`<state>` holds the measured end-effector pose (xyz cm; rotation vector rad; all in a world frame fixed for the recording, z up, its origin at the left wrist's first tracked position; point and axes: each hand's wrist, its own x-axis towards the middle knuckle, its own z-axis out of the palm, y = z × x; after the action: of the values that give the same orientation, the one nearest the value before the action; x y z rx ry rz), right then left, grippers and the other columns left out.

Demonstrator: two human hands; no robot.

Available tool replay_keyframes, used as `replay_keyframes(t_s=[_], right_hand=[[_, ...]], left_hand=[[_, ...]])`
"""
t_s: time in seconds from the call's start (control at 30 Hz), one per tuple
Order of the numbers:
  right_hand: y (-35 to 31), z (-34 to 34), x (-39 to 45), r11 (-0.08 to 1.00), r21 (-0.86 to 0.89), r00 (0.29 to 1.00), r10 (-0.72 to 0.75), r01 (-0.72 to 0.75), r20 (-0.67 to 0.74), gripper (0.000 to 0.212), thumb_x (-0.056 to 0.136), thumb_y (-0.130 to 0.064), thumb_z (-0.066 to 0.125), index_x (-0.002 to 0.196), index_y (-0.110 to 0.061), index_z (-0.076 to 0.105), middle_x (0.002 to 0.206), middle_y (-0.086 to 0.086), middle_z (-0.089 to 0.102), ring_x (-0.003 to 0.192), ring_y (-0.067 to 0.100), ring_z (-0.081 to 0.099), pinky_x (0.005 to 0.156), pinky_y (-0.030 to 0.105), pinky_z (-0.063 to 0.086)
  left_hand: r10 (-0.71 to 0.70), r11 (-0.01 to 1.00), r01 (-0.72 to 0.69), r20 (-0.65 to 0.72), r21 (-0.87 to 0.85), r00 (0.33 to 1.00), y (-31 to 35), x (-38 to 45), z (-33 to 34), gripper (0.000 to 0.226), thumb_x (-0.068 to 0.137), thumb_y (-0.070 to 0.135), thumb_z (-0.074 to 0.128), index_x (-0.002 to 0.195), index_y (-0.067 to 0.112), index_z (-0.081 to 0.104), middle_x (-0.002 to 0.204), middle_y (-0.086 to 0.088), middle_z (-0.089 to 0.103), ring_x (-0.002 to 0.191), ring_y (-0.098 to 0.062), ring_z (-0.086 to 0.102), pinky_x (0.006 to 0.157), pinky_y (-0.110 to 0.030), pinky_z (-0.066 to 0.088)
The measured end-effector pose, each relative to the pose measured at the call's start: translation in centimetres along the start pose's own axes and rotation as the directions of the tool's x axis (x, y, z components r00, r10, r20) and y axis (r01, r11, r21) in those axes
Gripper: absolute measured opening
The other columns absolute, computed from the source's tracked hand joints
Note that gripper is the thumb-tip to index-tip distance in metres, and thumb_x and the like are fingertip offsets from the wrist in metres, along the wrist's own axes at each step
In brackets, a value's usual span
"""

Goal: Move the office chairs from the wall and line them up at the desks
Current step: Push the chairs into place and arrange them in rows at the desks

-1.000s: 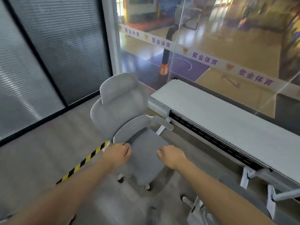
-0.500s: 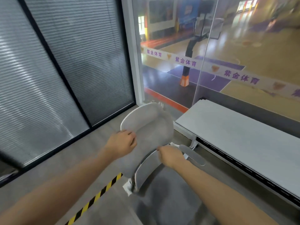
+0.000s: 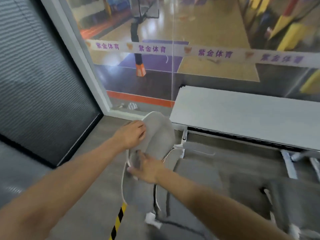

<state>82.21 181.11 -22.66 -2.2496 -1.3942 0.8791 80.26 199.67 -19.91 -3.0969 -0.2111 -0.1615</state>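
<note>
A grey office chair (image 3: 161, 141) with a white frame stands at the left end of a long white desk (image 3: 242, 115), seen from behind and above. My left hand (image 3: 133, 134) grips the left edge of its headrest. My right hand (image 3: 147, 168) presses on the top of the backrest just below, fingers closed around the rim. The chair's seat (image 3: 195, 172) points toward the desk. Its base and wheels are hidden below the backrest. The frame is motion-blurred.
A glass wall (image 3: 173, 49) with a white banner runs behind the desk; a sports court lies beyond it. Dark blinds (image 3: 34, 84) cover the wall at left. Yellow-black tape (image 3: 117, 222) marks the grey floor. Another grey chair (image 3: 285, 201) sits at the lower right under the desk.
The chair has turned and rolled closer to the desk end. Both hands moved up from the seat and armrest area to the headrest and backrest top. The view swung right.
</note>
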Motion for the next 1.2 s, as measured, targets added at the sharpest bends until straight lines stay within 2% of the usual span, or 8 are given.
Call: replay_keyframes(t_s=[0.17,0.33,0.57,0.7,0.8,0.9,1.03,1.2], right_hand=[[-4.3,3.8,3.4,0.943,0.27,0.966,0.233,-0.196,-0.111,0.103,0.096,-0.055,0.054,0.157,-0.008,-0.015,0.167,0.011,-0.008,0.149,0.033,0.022,0.116,0.041,0.031],[-5.5,4.6,5.7,0.856,0.424,0.9,0.399,-0.295,-0.178,0.095,0.096,-0.034,0.06,0.158,-0.008,-0.006,0.164,0.012,0.015,0.141,0.034,0.038,0.108,0.042,0.041],[-4.5,4.4,4.8,0.9,0.35,0.916,0.345,-0.26,-0.206,0.087,0.094,-0.035,0.059,0.159,-0.013,0.005,0.151,0.015,0.042,0.122,0.039,0.054,0.099,0.048,0.047],[-2.9,3.5,2.5,0.916,0.32,0.938,0.304,-0.241,-0.165,0.084,0.092,-0.033,0.059,0.159,-0.018,0.011,0.137,0.015,0.053,0.119,0.036,0.055,0.096,0.042,0.048],[-1.6,3.0,-0.1,0.934,0.287,0.958,0.256,-0.211,-0.129,0.08,0.09,-0.031,0.061,0.157,-0.022,0.018,0.125,0.015,0.061,0.11,0.035,0.059,0.093,0.043,0.051],[0.0,2.8,-3.1,0.952,0.238,0.975,0.212,-0.192,-0.06,0.082,0.09,-0.031,0.063,0.159,-0.025,0.018,0.132,0.012,0.059,0.114,0.032,0.058,0.086,0.033,0.044],[2.8,2.1,-7.5,0.952,0.215,0.976,0.211,-0.218,0.055,0.086,0.082,-0.037,0.062,0.157,-0.039,0.021,0.132,0.002,0.06,0.11,0.026,0.059,0.092,0.037,0.049],[5.8,0.5,-13.0,0.942,0.253,0.974,0.203,-0.221,0.097,0.08,0.082,-0.022,0.062,0.151,-0.05,0.031,0.128,-0.006,0.061,0.11,0.02,0.059,0.097,0.034,0.048]], left_hand=[[0.204,0.975,-0.218,0.213,0.044,0.955,-4.0,0.9,1.1,0.055,0.096,0.044,0.025,0.126,0.026,0.068,0.149,0.006,0.05,0.147,-0.019,0.032,0.117,-0.044,0.028],[0.199,0.978,-0.206,0.17,0.024,0.965,-4.8,-0.4,1.1,0.073,0.089,0.05,0.006,0.133,0.034,0.062,0.157,0.014,0.037,0.151,-0.01,0.017,0.118,-0.041,0.017],[0.18,0.981,-0.192,0.233,0.033,0.956,-4.2,-1.0,0.4,0.048,0.102,0.041,0.021,0.139,0.04,0.052,0.162,0.017,0.025,0.152,-0.005,0.003,0.122,-0.046,0.005],[0.195,0.977,-0.207,0.187,0.044,0.963,-3.4,-1.8,0.6,0.073,0.09,0.048,-0.001,0.137,0.038,0.054,0.16,0.013,0.03,0.152,-0.009,0.006,0.121,-0.047,0.007],[0.194,0.977,-0.204,0.141,0.06,0.971,-2.1,-2.7,1.3,0.064,0.093,0.046,0.007,0.131,0.034,0.057,0.156,0.01,0.036,0.152,-0.013,0.01,0.121,-0.046,0.008],[0.198,0.978,-0.204,0.131,0.034,0.971,-0.9,-3.7,2.0,0.057,0.096,0.046,0.012,0.126,0.034,0.058,0.15,0.009,0.041,0.152,-0.016,0.012,0.121,-0.046,0.005],[0.239,0.971,-0.24,0.069,0.012,0.969,1.1,-4.7,2.2,0.052,0.101,0.046,0.014,0.123,0.032,0.059,0.138,0.012,0.051,0.148,-0.012,0.021,0.119,-0.042,0.003],[0.265,0.964,-0.261,0.107,-0.047,0.958,5.1,-4.7,1.9,0.048,0.101,0.047,0.014,0.107,0.033,0.059,0.109,0.016,0.054,0.122,-0.007,0.042,0.121,-0.041,0.006]])
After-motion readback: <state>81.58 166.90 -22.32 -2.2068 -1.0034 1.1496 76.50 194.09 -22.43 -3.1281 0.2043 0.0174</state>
